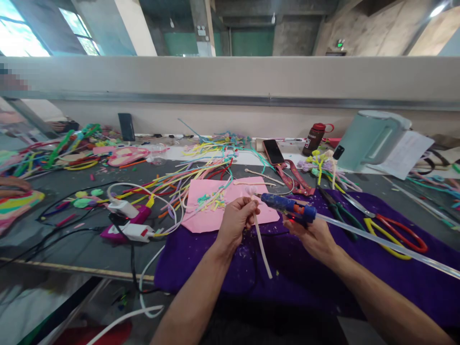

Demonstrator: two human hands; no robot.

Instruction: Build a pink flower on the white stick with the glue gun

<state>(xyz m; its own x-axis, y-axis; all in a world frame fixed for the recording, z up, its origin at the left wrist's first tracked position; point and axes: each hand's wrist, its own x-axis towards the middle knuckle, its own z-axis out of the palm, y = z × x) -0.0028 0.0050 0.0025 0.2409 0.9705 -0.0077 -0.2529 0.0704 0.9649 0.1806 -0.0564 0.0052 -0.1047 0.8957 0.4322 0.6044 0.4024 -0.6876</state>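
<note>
My left hand (pixel 239 215) pinches a cream pipe cleaner stem (pixel 263 249) near its top, and the stem slants down toward me. A small pale lilac tuft (pixel 252 190) shows at its upper end. In my right hand (pixel 311 235) is a blue hot glue gun (pixel 287 205), with a long clear glue stick (pixel 381 244) coming out of its back. The nozzle points left, close to the tuft; whether they touch I cannot tell. Beneath the hands lie a pink sheet (pixel 201 223) with short yellow and teal pieces (pixel 212 200) and a purple cloth (pixel 201 258).
Right of the gun lie scissors (pixel 391 235) with red and yellow handles and dark green pliers (pixel 339 211). Behind stand a teal pitcher (pixel 370 139), a brown bottle (pixel 314 139) and a phone (pixel 273 152). Leftward are a magenta power strip (pixel 118 232), cables and scattered pipe cleaners (pixel 172 179).
</note>
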